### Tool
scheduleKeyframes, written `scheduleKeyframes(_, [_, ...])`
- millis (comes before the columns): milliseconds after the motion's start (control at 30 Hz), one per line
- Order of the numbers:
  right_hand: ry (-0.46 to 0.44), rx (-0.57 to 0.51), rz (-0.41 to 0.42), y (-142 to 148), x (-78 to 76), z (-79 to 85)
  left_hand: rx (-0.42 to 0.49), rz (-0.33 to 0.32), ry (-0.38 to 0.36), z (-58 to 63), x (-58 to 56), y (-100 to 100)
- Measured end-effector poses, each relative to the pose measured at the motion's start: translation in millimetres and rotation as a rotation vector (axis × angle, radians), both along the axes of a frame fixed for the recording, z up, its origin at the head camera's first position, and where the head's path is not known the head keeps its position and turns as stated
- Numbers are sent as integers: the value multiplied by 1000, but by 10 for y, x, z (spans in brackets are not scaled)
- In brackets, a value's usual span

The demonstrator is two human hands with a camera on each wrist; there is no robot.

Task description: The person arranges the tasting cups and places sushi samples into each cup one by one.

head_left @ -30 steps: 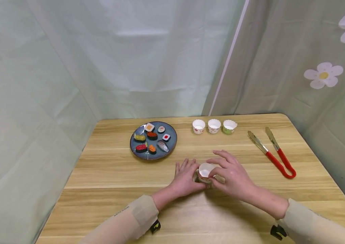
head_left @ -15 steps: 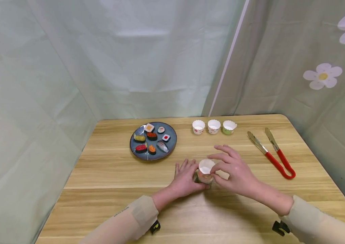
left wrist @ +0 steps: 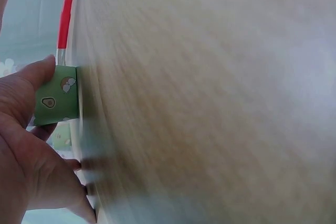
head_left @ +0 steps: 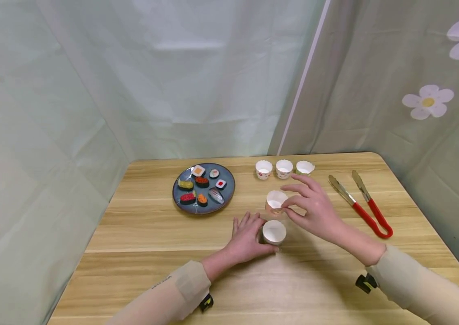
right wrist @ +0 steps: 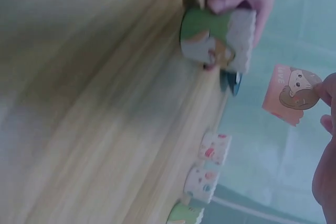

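Near the middle of the table my left hand [head_left: 247, 239] grips a green paper baking cup [head_left: 274, 232] between thumb and index finger. In the left wrist view this green cup [left wrist: 56, 95] shows avocado prints and stands upright on the wood. Its other fingers spread onto the table. Just beyond, my right hand [head_left: 314, 210] pinches the rim of a pink paper baking cup [head_left: 275, 208] between thumb and index finger. The right wrist view shows the pink cup [right wrist: 290, 93], printed with a cartoon figure, held up off the table, apart from the green one.
Three small paper cups, white [head_left: 263, 169], white [head_left: 284, 169] and green [head_left: 304, 168], line the back edge. To the right lie red-handled tongs [head_left: 365, 205], spread apart. A blue plate [head_left: 197, 209] at the back left carries several sushi pieces. Curtains surround the table.
My right hand has drawn the pink cup up out of the green one and carried it away toward the back row. My left hand stays in place on the green cup.
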State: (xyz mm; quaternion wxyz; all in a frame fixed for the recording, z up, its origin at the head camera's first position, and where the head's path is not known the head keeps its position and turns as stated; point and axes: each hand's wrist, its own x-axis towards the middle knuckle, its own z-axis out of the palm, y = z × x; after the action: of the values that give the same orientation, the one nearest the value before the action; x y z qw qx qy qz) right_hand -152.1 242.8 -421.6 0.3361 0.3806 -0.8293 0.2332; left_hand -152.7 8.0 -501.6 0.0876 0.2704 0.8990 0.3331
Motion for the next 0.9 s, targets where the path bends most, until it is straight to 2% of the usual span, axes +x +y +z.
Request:
scheduleKeyframes(233, [-2, 32, -74, 4, -354, 3, 27, 5, 8, -1, 24, -6])
scheduleKeyframes(500, [26, 86, -112, -209, -827, 37, 33, 3, 9, -5, 24, -7])
scheduleKeyframes(900, [-98, 154, -274, -497, -1350, 56, 18, 8, -7, 3, 17, -7])
